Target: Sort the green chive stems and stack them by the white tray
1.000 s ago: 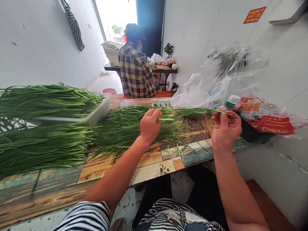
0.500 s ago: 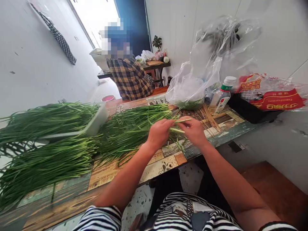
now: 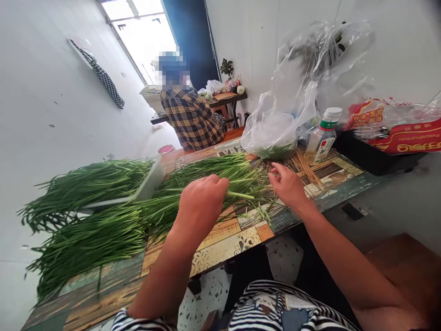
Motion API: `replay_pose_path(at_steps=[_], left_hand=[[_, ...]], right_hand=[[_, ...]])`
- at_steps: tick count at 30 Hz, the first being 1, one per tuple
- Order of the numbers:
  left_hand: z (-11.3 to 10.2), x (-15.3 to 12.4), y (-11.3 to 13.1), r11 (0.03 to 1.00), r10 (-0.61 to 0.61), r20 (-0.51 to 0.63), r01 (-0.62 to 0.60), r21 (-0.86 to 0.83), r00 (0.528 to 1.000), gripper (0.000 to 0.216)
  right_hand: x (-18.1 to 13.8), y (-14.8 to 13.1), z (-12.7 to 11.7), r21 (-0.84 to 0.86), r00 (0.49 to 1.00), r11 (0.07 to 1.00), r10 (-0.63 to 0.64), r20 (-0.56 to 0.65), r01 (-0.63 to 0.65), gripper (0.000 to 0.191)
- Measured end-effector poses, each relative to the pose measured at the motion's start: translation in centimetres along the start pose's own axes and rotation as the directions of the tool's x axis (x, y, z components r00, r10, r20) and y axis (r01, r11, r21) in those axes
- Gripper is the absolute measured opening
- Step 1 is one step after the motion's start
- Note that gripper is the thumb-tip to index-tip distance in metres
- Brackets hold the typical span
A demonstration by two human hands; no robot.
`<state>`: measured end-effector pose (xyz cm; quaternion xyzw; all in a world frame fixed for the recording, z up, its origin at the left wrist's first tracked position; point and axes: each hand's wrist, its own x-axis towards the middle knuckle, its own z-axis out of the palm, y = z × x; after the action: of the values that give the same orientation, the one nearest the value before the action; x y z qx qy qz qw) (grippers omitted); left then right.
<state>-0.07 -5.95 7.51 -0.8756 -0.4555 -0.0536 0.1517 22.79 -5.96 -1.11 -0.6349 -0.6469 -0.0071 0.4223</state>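
Note:
My left hand [image 3: 204,198] is closed around a green garlic chive stalk [image 3: 241,196], whose pale end sticks out to the right. Over the table, my right hand [image 3: 286,185] is raised with its fingers apart and nothing visible in them. Loose garlic chives [image 3: 206,170] lie in a pile behind and beside my left hand. Short trimmed scraps [image 3: 263,214] are scattered on the table between the hands. Thin wooden skewers [image 3: 308,171] lie just beyond my right hand. More bundled chives [image 3: 93,239] rest at the left.
A clear plastic bag [image 3: 272,138] stands at the back, next to a bottle [image 3: 323,138]. At the right is a black tray [image 3: 374,154] with red packaging. A white tray [image 3: 151,181] sits among the left bundles. A person in a plaid shirt [image 3: 191,117] sits farther back.
My hands have moved apart: the left went left and nearer with a stalk, while the right let go and shifted right. The view has tilted slightly.

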Motion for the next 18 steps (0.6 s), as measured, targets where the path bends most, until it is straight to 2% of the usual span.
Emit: replay_pose_path(at_steps=[2, 4, 6, 8, 10, 12, 15, 16, 18], left_hand=[[1.7, 0.8, -0.2, 0.997, 0.019, 0.028, -0.017, -0.077, 0.999, 0.022], [3.7, 1.7, -0.3, 0.981, 0.045, 0.036, -0.038, -0.19, 0.998, 0.021], [5.5, 2.4, -0.4, 0.949, 0.081, 0.032, -0.067, -0.309, 0.996, 0.021], [6.9, 2.8, -0.6, 0.908, 0.1, 0.017, -0.084, -0.411, 0.995, 0.021], [8.0, 2.8, -0.8, 0.864, 0.1, -0.015, -0.095, -0.495, 0.995, 0.021], [8.9, 2.5, -1.1, 0.823, 0.092, -0.073, -0.117, -0.555, 0.993, 0.022], [10.3, 2.0, -0.9, 0.815, 0.074, -0.17, -0.158, -0.558, 0.983, 0.024], [10.7, 1.8, -0.7, 0.824, 0.07, -0.194, -0.166, -0.541, 0.979, 0.024], [11.4, 1.5, -0.1, 0.848, 0.064, -0.221, -0.169, -0.501, 0.973, 0.022]], right_hand=[[0.0, -2.0, -0.1, 0.017, 0.975, 0.976, -0.217, 0.05, 0.216, 0.032], [0.0, -3.0, 0.4, -0.017, 0.921, 0.929, -0.365, 0.138, 0.37, 0.029], [0.1, -3.0, 1.4, -0.083, 0.895, 0.905, -0.392, 0.214, 0.417, 0.024], [0.2, -2.2, 2.3, -0.083, 0.895, 0.914, -0.367, 0.255, 0.398, 0.021], [0.3, -1.4, 2.9, 0.041, 0.913, 0.951, -0.307, 0.268, 0.307, 0.023], [0.3, -1.1, 3.2, 0.225, 0.943, 0.969, -0.164, 0.289, 0.099, 0.028], [0.2, -1.4, 3.6, 0.458, 0.935, 0.856, 0.078, 0.346, -0.241, 0.036], [0.2, -1.4, 3.9, 0.5, 0.928, 0.813, 0.122, 0.352, -0.296, 0.036], [0.3, -1.2, 4.5, 0.53, 0.933, 0.782, 0.181, 0.31, -0.328, 0.034]])
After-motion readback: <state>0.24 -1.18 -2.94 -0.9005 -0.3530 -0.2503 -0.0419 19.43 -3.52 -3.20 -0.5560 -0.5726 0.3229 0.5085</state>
